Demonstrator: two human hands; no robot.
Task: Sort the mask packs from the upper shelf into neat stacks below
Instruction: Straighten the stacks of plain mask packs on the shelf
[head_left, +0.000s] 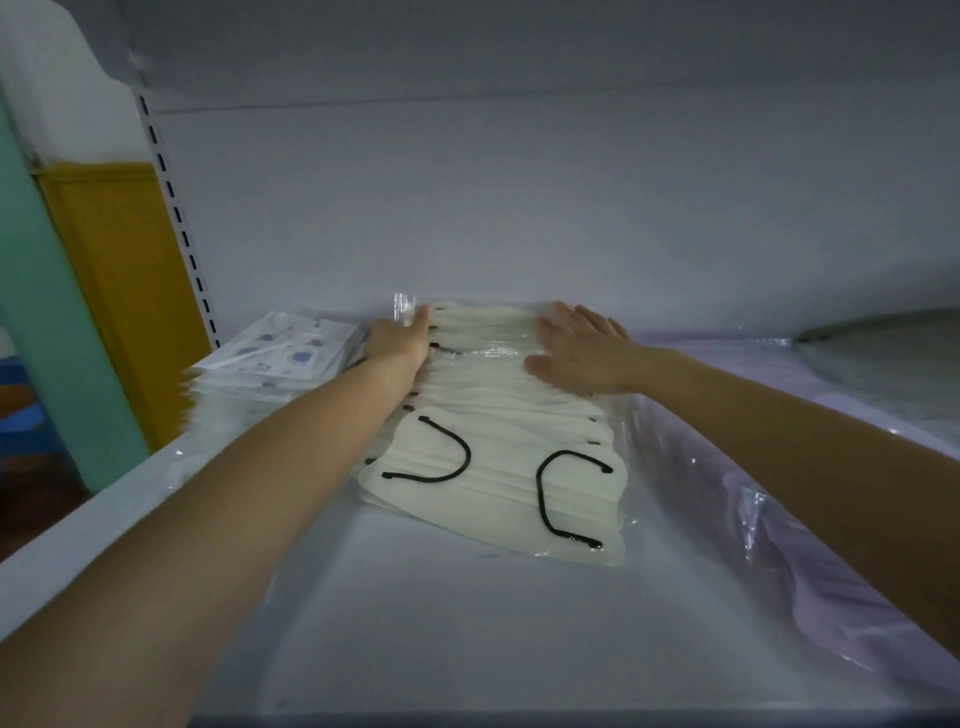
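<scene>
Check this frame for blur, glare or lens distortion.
Head view: wide-angle distortion bows the shelf; blur smears the printed mask packs at left; glare glints on the clear-wrapped cream mask packs and the lilac packs at right; lighting is dim, bluish.

Printed packs (291, 353) blurred; print unreadable.

Both arms reach far forward.
The left hand (402, 338) stands on edge; the right hand (576, 349) lies flat, fingers spread.

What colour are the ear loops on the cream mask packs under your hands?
Black. The ear loops show clearest on the nearest pack, head view.
</scene>
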